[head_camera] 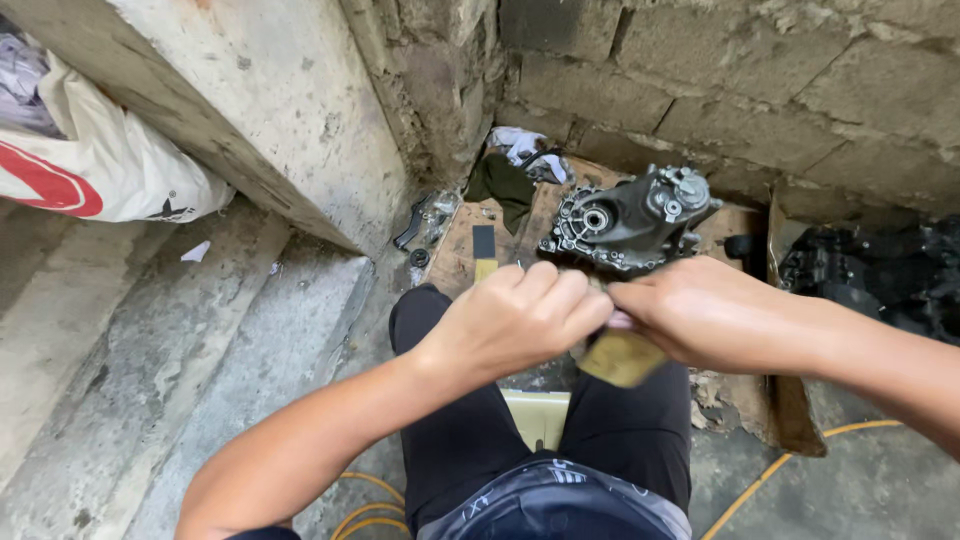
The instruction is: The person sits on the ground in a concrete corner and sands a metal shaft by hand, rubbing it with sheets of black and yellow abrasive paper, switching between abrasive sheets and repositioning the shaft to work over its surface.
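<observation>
Far upper left of the frame, a white sack with a red mark (95,160) slumps against a concrete slab (250,110), with concrete steps (200,330) running down below it — nothing there is being touched. Moving toward the centre, loose metal parts (428,218) and a dark green rag (505,185) lie by the wall on a sheet of cardboard (460,255). Now the action: the left hand (515,320) is curled shut, fingers folded over something I cannot make out, knuckles touching the right hand. Below the meeting point hangs a tan, flat piece (622,357) — it looks like folded abrasive paper or card — pinched in the closed right hand (705,310), low centre of the frame over the person's dark trousers (470,430). Just above the hands, upper centre, the grey engine casing (630,222) sits on the cardboard, untouched, its bearing hole facing up. My read: the casing is stripped and laid out, the hands are busy with the tan piece, and work on the casing itself looks not yet begun. Far right, black engine parts (880,275) wait in shadow.
</observation>
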